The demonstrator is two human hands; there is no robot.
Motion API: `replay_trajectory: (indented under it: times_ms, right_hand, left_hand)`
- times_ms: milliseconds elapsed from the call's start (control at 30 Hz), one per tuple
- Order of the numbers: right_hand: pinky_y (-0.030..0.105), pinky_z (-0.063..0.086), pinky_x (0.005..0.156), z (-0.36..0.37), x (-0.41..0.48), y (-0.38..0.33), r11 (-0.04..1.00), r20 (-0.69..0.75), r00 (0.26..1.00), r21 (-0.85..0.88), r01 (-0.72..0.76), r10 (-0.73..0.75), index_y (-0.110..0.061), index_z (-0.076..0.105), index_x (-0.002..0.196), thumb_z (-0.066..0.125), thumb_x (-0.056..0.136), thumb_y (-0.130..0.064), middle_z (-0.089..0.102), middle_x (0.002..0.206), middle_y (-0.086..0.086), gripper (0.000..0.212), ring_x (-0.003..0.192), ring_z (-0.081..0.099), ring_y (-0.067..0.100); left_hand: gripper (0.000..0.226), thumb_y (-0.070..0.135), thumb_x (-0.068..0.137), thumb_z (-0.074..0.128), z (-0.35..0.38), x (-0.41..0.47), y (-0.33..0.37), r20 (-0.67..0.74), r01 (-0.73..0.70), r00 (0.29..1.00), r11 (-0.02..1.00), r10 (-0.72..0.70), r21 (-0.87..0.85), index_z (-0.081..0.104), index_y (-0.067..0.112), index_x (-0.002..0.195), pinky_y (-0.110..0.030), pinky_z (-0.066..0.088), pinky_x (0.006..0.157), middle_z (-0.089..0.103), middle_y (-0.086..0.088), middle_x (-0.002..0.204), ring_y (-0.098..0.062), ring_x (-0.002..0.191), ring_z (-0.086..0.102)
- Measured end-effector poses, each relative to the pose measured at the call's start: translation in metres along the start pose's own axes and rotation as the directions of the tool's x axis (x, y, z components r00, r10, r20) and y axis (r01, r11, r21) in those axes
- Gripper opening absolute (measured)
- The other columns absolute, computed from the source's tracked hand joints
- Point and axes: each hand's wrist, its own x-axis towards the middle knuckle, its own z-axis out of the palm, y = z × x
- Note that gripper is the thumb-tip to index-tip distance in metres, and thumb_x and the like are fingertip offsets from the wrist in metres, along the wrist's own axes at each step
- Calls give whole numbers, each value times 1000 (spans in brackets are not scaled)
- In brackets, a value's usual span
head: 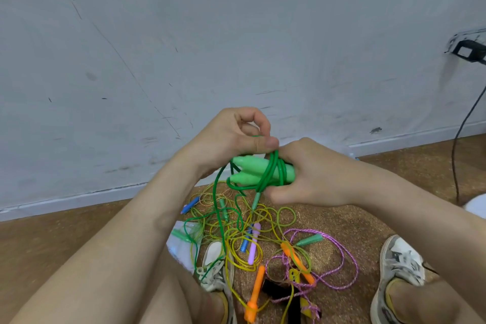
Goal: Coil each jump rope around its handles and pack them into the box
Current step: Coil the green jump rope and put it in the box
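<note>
Two light green handles (pixel 248 171) lie side by side in the air, with a dark green rope (pixel 273 169) wound several turns round their middle. My right hand (pixel 313 179) grips the handles' right end from the right. My left hand (pixel 236 137) is above them and pinches the green rope between thumb and forefinger. The loose end of the green rope (pixel 218 208) hangs down to the floor. No box is in view.
A tangle of ropes (pixel 252 234) lies on the brown floor between my shoes (pixel 215 268): yellow cord, orange handles (pixel 256 289), a pink-purple braided rope (pixel 342 258), blue, lilac and teal handles. A scuffed wall is close ahead; a black cable (pixel 462 126) hangs at right.
</note>
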Motion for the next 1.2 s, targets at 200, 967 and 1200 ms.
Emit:
replay_trajectory:
  times_ms: [200, 967, 1200]
  right_hand:
    - [27, 29, 48, -20, 0, -4, 955, -106, 992, 294, -33, 67, -13, 60, 65, 77, 77, -35, 44, 52, -2, 31, 49, 37, 9]
    - [31, 37, 66, 7, 6, 17, 778, -52, 993, -618, -115, 105, -23, 55, 108, 64, 84, -36, 62, 103, 7, 29, 99, 61, 31]
    - [30, 32, 66, 4, 3, 10, 872, 11, 992, -476, 113, -123, -28, 56, 117, 66, 83, -43, 67, 104, 3, 38, 98, 61, 26]
  left_hand:
    - [31, 2, 79, 47, 5, 12, -8, 4, 124, 992, 984, -125, -127, 57, 18, 55, -22, 16, 47, 40, 1, 52, -8, 47, 33]
    - [28, 38, 60, 85, 8, -4, 3, 21, -101, 992, 653, 128, 750, 72, 19, 76, -33, 43, 61, 65, 7, 62, -13, 63, 58]
    - [42, 45, 41, 89, -9, 0, -7, 130, 28, 989, 939, -77, 342, 64, 21, 65, -23, 26, 48, 47, 2, 50, -10, 47, 36]
